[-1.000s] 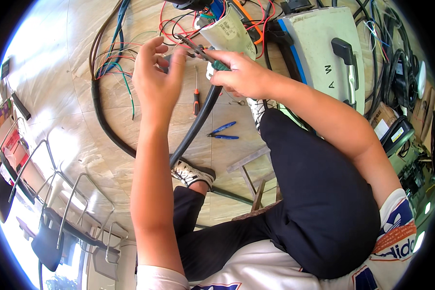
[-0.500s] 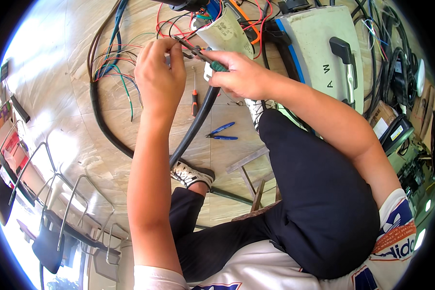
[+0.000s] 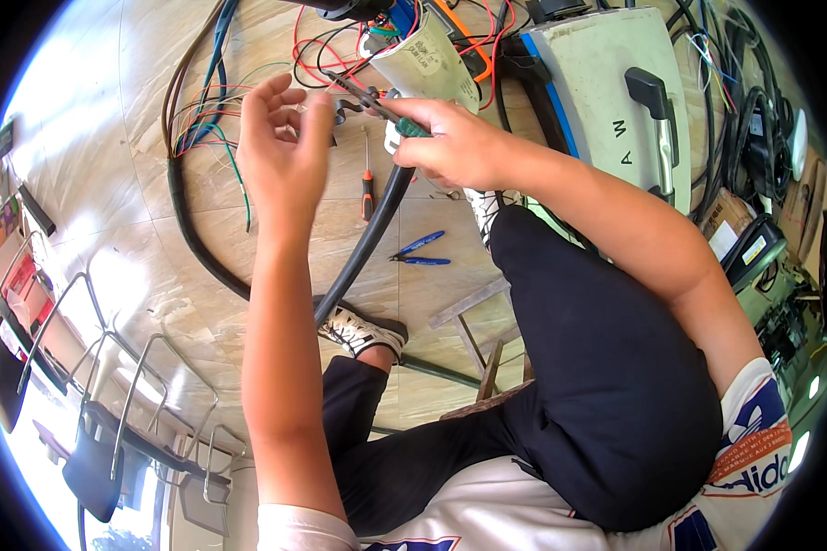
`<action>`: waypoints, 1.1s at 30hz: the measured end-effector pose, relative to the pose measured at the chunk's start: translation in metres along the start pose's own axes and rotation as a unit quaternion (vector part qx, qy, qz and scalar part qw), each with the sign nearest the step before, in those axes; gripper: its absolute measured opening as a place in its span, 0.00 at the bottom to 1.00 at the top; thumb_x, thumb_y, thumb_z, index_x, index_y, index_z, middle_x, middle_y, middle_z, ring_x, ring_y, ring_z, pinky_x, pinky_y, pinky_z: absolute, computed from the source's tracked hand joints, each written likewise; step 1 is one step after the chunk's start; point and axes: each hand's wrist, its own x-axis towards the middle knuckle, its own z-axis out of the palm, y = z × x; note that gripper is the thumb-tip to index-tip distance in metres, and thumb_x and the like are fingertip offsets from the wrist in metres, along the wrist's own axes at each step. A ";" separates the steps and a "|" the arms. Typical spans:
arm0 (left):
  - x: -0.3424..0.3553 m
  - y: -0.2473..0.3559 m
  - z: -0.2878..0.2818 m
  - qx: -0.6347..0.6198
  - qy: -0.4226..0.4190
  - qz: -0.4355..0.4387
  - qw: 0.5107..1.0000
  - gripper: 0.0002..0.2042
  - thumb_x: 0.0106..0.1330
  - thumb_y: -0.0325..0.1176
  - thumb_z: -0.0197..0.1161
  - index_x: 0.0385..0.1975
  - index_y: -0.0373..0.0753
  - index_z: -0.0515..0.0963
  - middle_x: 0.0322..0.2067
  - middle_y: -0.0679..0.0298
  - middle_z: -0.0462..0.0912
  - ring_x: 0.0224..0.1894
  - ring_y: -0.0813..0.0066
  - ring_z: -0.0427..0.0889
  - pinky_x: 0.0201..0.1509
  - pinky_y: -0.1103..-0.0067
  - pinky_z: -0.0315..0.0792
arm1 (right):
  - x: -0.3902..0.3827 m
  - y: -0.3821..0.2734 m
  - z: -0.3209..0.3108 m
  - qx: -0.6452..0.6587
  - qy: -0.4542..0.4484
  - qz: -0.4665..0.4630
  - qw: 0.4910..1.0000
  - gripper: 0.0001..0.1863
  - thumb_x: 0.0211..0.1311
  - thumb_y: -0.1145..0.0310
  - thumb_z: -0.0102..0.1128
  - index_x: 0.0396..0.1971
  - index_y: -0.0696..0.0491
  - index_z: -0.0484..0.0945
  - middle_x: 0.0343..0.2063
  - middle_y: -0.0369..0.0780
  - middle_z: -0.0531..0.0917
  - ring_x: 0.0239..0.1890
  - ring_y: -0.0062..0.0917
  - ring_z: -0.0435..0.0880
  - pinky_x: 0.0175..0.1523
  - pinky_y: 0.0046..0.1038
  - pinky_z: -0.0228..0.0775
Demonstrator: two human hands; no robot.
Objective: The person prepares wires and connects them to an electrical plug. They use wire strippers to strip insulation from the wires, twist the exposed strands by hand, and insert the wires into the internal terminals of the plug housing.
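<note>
My right hand [image 3: 455, 138] grips a slim dark tool [image 3: 373, 103] with a green handle, its tip pointing up and left; its exact kind is unclear. Just left of that tip is my left hand [image 3: 283, 151], its fingers loosely bent and the thumb apart, with nothing seen in it. A thick black cable [image 3: 369, 246] runs up to below my right hand, where a small white part [image 3: 392, 138] shows. Beyond my left hand, thin coloured wires [image 3: 219, 129] fan out from another stretch of black cable [image 3: 186, 216].
On the tiled floor lie an orange-and-black screwdriver [image 3: 368, 196] and blue side cutters [image 3: 423, 248]. A whitish cylinder [image 3: 423, 60] with red and black leads stands at the top. A large pale machine housing [image 3: 606, 101] is right, a wooden stool [image 3: 473, 321] below, metal-framed chairs [image 3: 156, 386] left.
My left hand has drawn away from the tool's tip, leftward, and its pinched fingers have loosened apart. My right hand has barely moved and keeps hold of the tool.
</note>
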 end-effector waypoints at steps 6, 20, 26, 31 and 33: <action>0.007 -0.014 0.006 0.289 0.066 0.329 0.897 0.12 0.58 0.28 0.68 0.41 0.39 0.78 0.38 0.62 0.82 0.38 0.62 0.79 0.45 0.69 0.71 | -0.003 -0.010 0.000 0.085 -0.029 0.049 0.995 0.34 0.61 0.73 0.53 0.69 0.53 0.60 0.18 0.29 0.65 0.15 0.12 0.60 0.20 0.21 0.54; 0.020 0.002 0.001 -0.349 -0.136 -0.321 0.870 0.04 0.67 0.28 0.60 0.32 0.37 0.75 0.26 0.65 0.78 0.24 0.78 0.69 0.30 0.78 0.66 | -0.002 0.002 0.001 -0.116 0.048 -0.094 0.988 0.35 0.61 0.67 0.55 0.68 0.60 0.61 0.30 0.41 0.78 0.28 0.23 0.79 0.38 0.26 0.72; 0.020 -0.004 -0.004 -0.446 -0.155 -0.401 0.785 0.06 0.70 0.31 0.58 0.36 0.35 0.74 0.29 0.63 0.79 0.26 0.77 0.69 0.32 0.78 0.68 | 0.003 0.006 0.002 -0.132 0.067 -0.103 0.984 0.35 0.59 0.65 0.54 0.66 0.61 0.63 0.37 0.46 0.79 0.35 0.28 0.80 0.42 0.28 0.71; -0.001 0.007 0.003 0.069 0.013 0.056 0.996 0.12 0.62 0.31 0.67 0.41 0.36 0.77 0.34 0.65 0.81 0.32 0.76 0.76 0.37 0.78 0.70 | 0.002 0.003 0.001 -0.003 0.012 -0.015 1.000 0.34 0.61 0.69 0.53 0.69 0.56 0.60 0.25 0.35 0.70 0.22 0.17 0.66 0.27 0.23 0.59; -0.002 0.003 0.005 0.213 0.042 0.222 0.950 0.13 0.57 0.28 0.70 0.41 0.38 0.78 0.37 0.64 0.81 0.37 0.71 0.79 0.42 0.73 0.71 | 0.002 0.002 0.000 0.032 -0.002 0.006 0.999 0.34 0.62 0.72 0.53 0.70 0.53 0.59 0.20 0.30 0.67 0.16 0.12 0.62 0.21 0.21 0.57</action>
